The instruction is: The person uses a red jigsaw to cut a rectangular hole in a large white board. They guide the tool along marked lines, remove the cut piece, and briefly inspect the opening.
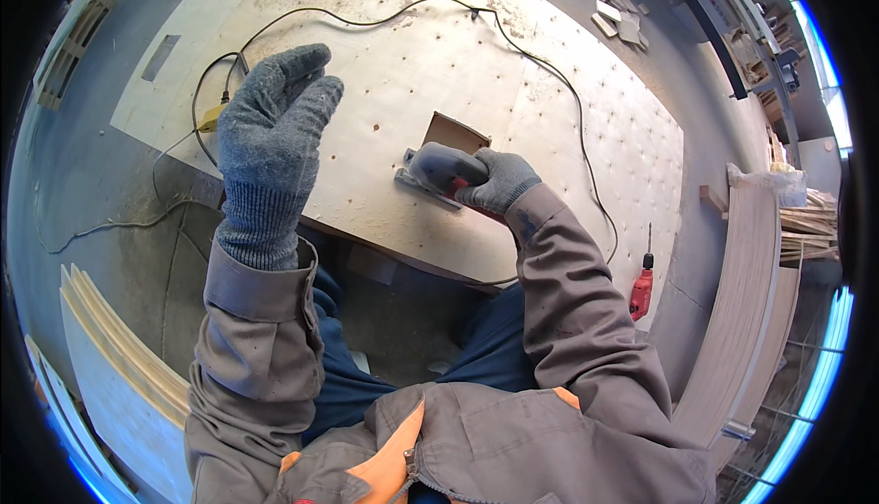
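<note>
My right hand [502,181], in a grey knit glove, is closed round the grip of a corded dark grey and red power tool, by its shape a jigsaw [447,167]. Its flat metal foot rests on a pale plywood sheet [385,211]. Just beyond the jigsaw lies a rectangular cutout [455,133] with brown edges. Raised over the left part of the sheet, my gloved left hand [279,119] holds nothing, its fingers bent and somewhat apart. The blade is out of sight under the tool.
A black cord [586,147] loops across the sheet to a yellow socket block [212,118] by my left hand. A red drill [643,289] with a long bit lies at the right edge. Plywood panels [124,357] stand lower left; curved boards [732,312] and wood scraps [623,23] are at right.
</note>
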A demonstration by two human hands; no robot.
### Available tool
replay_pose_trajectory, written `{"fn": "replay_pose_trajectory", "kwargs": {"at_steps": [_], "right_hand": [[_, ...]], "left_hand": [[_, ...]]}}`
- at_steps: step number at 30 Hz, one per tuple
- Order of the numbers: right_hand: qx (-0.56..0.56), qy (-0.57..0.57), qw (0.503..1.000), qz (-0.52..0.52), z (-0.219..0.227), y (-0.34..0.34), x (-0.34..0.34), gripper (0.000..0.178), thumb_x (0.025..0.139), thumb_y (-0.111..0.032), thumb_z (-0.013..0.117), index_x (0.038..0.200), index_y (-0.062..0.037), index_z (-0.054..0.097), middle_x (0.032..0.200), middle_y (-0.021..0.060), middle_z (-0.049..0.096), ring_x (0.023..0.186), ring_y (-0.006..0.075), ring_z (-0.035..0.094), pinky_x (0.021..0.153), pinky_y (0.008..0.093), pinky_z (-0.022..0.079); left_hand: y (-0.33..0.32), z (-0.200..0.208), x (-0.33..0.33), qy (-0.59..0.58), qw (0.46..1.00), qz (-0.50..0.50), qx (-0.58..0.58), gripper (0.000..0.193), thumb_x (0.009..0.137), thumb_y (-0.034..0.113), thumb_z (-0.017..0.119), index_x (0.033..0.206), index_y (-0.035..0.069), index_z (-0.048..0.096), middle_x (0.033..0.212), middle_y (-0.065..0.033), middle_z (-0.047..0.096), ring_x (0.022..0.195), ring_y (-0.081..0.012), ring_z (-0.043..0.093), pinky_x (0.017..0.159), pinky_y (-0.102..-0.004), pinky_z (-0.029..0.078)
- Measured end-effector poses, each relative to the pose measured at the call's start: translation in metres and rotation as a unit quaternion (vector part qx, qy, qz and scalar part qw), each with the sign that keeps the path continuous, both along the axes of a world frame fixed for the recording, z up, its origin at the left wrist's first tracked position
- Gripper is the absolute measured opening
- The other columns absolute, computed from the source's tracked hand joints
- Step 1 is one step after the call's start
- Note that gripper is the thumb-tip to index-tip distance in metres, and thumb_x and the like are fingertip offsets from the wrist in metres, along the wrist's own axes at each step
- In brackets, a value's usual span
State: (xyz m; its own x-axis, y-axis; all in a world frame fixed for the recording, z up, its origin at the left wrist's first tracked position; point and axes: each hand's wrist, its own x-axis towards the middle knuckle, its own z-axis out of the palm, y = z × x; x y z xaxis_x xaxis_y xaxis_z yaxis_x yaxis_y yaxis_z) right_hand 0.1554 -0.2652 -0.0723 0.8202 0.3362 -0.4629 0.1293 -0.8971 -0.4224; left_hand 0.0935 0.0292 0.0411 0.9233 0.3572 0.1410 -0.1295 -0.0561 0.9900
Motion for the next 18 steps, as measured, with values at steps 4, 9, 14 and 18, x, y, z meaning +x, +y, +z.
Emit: {"fn": "replay_pose_trajectory", "kwargs": {"at_steps": [4,9,14,18], "right_hand": [[0.012,0.009,1.0,-0.022,-0.003,-0.0044,0.0015,0.055,0.074,-0.045,0.082,0.113,-0.0078,0.07,0.103,0.0191,0.074,0.1,0.0367,0.071,0.088,0.0409,0.056],[0.025,0.037,0.998,-0.042,0.0022,-0.0011,0.0011,0.052,0.076,-0.042,0.084,0.114,-0.0091,0.07,0.102,0.0173,0.075,0.1,0.0342,0.071,0.087,0.0402,0.055],[0.026,0.037,0.998,-0.037,-0.0029,0.0007,-0.0013,0.052,0.076,-0.042,0.084,0.113,-0.0089,0.07,0.102,0.0173,0.075,0.099,0.0341,0.071,0.087,0.0404,0.055],[-0.005,0.039,0.999,-0.037,0.0021,-0.0003,-0.0027,0.051,0.076,-0.041,0.084,0.113,-0.0091,0.071,0.103,0.0174,0.075,0.099,0.0344,0.071,0.088,0.0406,0.054]], "left_hand": [[0.0013,0.0,0.0024,-0.021,1.0,-0.002,0.005,0.031,0.094,0.003,0.073,0.125,-0.002,0.068,0.121,-0.0172,0.071,0.114,-0.0228,0.068,0.1,-0.0322,0.057],[0.0056,-0.0024,0.0036,-0.026,0.999,-0.014,0.021,0.031,0.095,0.006,0.073,0.125,-0.002,0.068,0.121,-0.0178,0.071,0.113,-0.0228,0.069,0.098,-0.0326,0.058],[0.0016,0.0003,0.0039,-0.017,0.999,-0.01,0.039,0.028,0.095,-0.001,0.07,0.122,0.0,0.071,0.117,-0.0114,0.074,0.107,-0.0164,0.069,0.098,-0.0276,0.056],[0.0006,-0.0089,0.0081,-0.044,0.997,-0.025,0.06,0.028,0.095,0.001,0.071,0.123,-0.001,0.069,0.118,-0.0118,0.073,0.107,-0.0168,0.069,0.097,-0.0279,0.056]]}}
